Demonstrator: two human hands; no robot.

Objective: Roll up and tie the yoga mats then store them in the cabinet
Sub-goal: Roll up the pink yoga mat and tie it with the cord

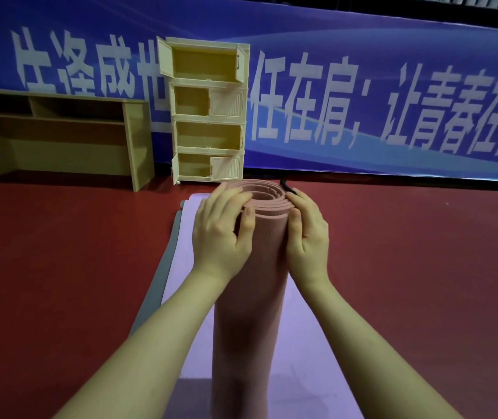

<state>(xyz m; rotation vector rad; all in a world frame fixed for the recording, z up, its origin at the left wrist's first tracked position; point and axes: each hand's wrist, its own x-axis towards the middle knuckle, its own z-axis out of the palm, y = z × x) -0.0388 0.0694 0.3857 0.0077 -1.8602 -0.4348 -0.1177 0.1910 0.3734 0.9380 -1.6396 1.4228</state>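
A long blue banner with large white characters (pixel 362 110) spans the wall behind a dark red floor (pixel 60 267). At left stands a low tan wooden shelf unit (pixel 60 137); beside it, a tall cream plastic cabinet of four stacked compartments (pixel 208 113), its top doors swung open and several lower doors ajar. Flat on the floor in front of me lies a lilac foam yoga mat (pixel 311 343), with a grey mat edge (pixel 163 267) showing along its left side. Upright on the lilac mat, between my forearms, stands the rolled pink foam yoga mat (pixel 250 297), its spiral end facing up, well short of the cabinet. My left hand (pixel 220 231) curls over the roll's top rim, fingers across the coils and thumb pressed to its side. My right hand (pixel 308 234) clasps the opposite side, thumb against the roll. A small black strap (pixel 285 189) shows at the rim by my right fingertips; I cannot tell whether they pinch it.
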